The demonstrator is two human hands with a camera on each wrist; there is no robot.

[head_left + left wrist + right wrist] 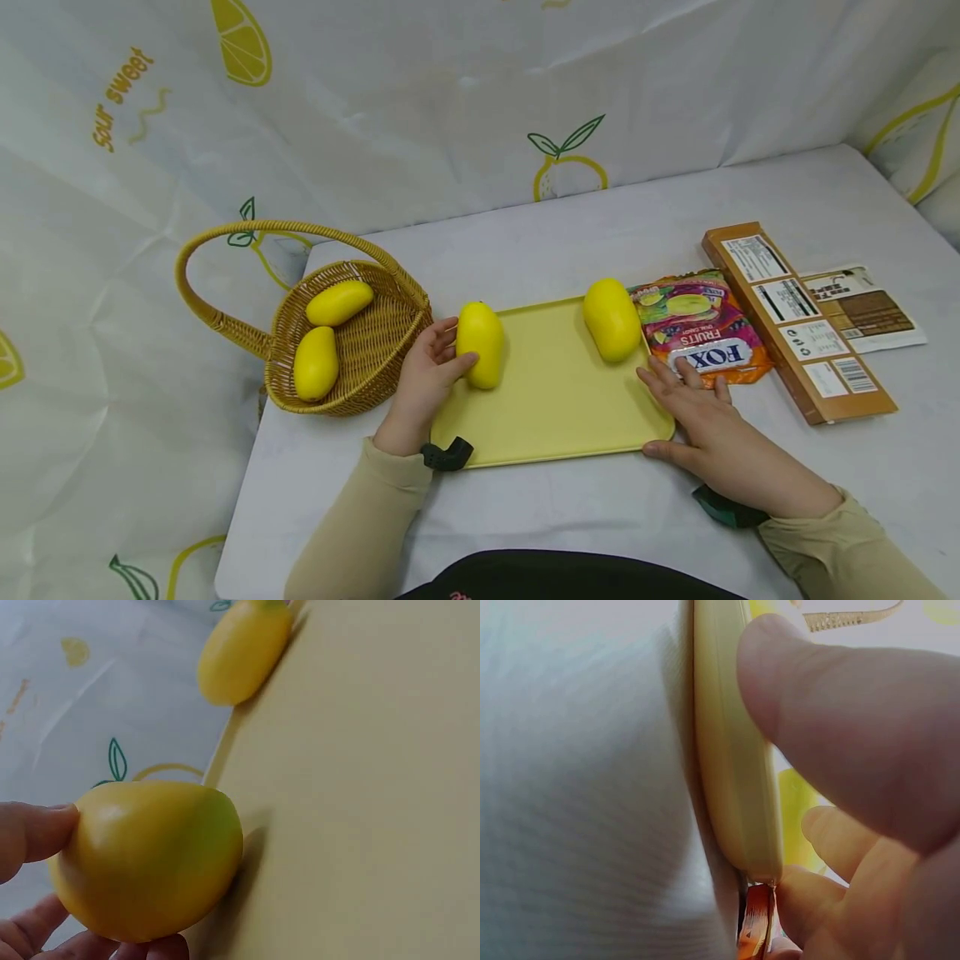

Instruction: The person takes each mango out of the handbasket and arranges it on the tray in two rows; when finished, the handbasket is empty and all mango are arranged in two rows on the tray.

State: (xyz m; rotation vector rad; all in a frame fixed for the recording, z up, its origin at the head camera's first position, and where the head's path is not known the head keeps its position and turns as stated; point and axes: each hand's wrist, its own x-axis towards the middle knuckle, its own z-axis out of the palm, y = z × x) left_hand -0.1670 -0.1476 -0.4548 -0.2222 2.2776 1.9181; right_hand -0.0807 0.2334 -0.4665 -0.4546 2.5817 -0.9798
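On the left of the tray (555, 408): the left hand (429, 367) grasps a mango (480, 346) between thumb and curled fingers; whether its underside touches the tray cannot be told.
Held mango: rounded and smooth-looking, so a loose pinch could let it slip, and it might roll over the low rim.
Right hand (712, 446): grasps nothing, fingers extended and spread, thumb against the tray's front right corner; a careless push there could skid the tray sideways, and pressing down could tip it.
Second mango (612, 320): sits at the tray's back right corner, close to the rim; a jolt to the tray could set it rolling off.
Candy bag (690, 321): lies just beside the tray's right edge, near the right hand; if the tray slid that way, it could crumple the bag or ride up on it.
Basket (382, 354): stands just beside the left hand with two more mangoes (316, 364) inside; a wide swing of that arm could bump it or catch its tall handle.
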